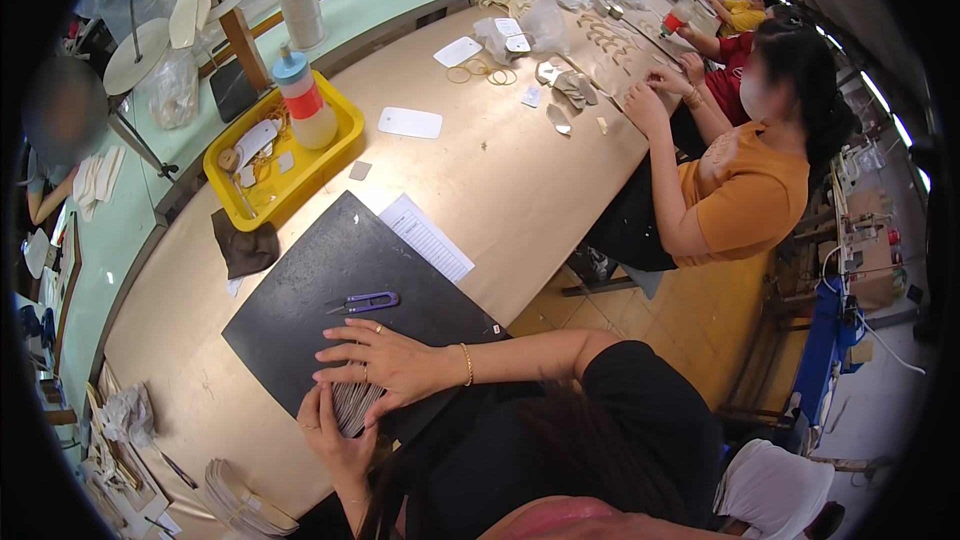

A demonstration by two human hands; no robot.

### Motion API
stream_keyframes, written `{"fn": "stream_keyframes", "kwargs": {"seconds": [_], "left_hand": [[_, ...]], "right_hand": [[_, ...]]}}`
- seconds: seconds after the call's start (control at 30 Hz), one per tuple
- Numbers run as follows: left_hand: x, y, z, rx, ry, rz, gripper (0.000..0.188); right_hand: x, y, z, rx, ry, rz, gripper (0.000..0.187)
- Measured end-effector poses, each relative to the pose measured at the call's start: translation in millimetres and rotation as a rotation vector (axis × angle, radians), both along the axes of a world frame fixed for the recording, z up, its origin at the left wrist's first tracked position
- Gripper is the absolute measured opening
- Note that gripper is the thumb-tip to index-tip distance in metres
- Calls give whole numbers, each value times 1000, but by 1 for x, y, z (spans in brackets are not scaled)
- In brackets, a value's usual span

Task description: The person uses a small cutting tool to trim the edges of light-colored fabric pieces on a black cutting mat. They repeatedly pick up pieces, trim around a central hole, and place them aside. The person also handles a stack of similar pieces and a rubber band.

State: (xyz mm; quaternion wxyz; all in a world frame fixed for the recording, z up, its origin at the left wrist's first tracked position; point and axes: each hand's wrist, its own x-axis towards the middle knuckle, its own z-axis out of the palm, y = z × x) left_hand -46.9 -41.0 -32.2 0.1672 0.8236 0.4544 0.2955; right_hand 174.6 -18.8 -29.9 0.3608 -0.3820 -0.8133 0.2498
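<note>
Close to me, a stack of thin greyish-beige pieces (352, 406) with many edges showing lies on a black board (290, 315). My left hand (335, 435) grips it from the near left side, fingers and thumb bent around it. From the right, my right hand (395, 368) reaches over the stack, thumb against its right side and fingers fanned across its far end. Both hands nearly meet at the fingertips. Just beyond my right hand, purple-handled thread snips (370, 301) rest on the board. The kind of the stacked pieces is hard to make out.
A yellow tray (345, 136) holds a blue-capped bottle (305, 105) and small parts. Beside the board are a printed sheet (428, 238) and dark brown cloth (245, 245). More strips (240, 500) lie lower left. A co-worker in orange (745, 190) works on the right.
</note>
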Motion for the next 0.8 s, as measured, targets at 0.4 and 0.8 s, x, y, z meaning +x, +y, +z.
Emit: {"fn": "stream_keyframes", "kwargs": {"seconds": [0.4, 0.8], "left_hand": [[-1, 16, 19, 58, 138, -129, 87], [3, 19, 30, 35, 91, -140, 70]], "right_hand": [[11, 6, -3, -67, -17, 20, 78], [8, 2, 6, -199, 25, 90, 73]]}}
